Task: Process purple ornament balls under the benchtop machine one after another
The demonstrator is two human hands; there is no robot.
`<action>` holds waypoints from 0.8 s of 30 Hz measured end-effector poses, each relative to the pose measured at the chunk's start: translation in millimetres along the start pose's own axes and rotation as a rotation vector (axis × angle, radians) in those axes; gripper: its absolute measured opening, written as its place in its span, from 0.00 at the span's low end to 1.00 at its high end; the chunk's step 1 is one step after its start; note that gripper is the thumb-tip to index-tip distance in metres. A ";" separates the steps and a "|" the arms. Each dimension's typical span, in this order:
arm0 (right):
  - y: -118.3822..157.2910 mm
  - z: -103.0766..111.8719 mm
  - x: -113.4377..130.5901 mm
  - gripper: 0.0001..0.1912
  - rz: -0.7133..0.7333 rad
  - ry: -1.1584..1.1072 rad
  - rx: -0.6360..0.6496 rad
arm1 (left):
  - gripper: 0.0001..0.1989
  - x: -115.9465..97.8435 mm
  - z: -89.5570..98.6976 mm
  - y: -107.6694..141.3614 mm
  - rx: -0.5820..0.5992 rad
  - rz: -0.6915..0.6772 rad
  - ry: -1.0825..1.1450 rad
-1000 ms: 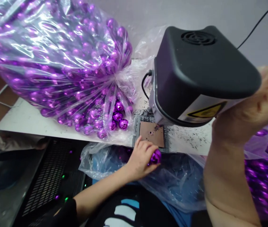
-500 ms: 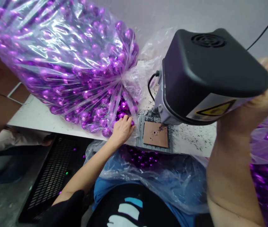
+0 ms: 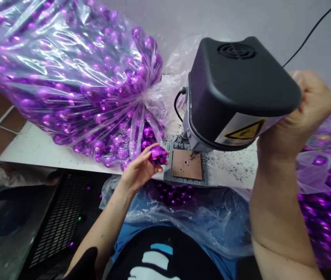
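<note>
Your left hand (image 3: pixel 142 165), just left of the brown plate (image 3: pixel 187 168), has its fingers curled partway round a faceted purple ball (image 3: pixel 157 155). Your right hand (image 3: pixel 314 101) is up and to the plate's right, against the black machine (image 3: pixel 247 85); its fingertips are hidden, so I can't tell how closed it is or what it grips. A clear bag of purple balls (image 3: pixel 74 85) lies left of the plate.
</note>
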State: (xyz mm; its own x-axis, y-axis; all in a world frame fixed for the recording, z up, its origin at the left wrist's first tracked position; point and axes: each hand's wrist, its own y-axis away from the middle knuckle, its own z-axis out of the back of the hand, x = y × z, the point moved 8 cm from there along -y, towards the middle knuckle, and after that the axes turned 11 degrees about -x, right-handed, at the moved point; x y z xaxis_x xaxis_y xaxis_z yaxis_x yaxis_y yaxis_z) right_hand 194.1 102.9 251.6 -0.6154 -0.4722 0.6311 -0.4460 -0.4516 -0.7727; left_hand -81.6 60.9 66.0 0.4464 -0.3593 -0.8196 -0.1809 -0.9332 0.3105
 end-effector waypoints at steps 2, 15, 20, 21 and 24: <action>0.0 -0.1 -0.4 0.27 0.003 -0.004 0.005 | 0.24 24.9 -13.2 2.4 0.057 0.140 0.111; 2.8 -2.2 11.5 0.26 0.005 0.018 0.045 | 0.23 38.3 -17.5 -31.3 -0.139 -0.360 -0.700; 2.8 -2.6 11.5 0.28 -0.013 0.005 0.048 | 0.25 48.3 -28.8 -44.0 -0.052 -0.474 -0.757; 2.5 -2.5 12.0 0.29 -0.010 0.001 0.044 | 0.25 51.0 -30.9 -45.4 -0.037 -0.491 -0.775; 1.5 -2.7 13.2 0.31 0.000 -0.011 0.040 | 0.24 54.7 -36.4 -46.4 -0.010 -0.569 -0.878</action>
State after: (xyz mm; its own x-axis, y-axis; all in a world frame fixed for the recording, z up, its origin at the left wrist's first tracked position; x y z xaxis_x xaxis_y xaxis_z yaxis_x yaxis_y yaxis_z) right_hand 183.5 98.1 258.6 -0.6082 -0.4801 0.6322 -0.4195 -0.4818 -0.7694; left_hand -16.9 84.2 24.3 -0.3308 0.2623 -0.9065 -0.1344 -0.9639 -0.2299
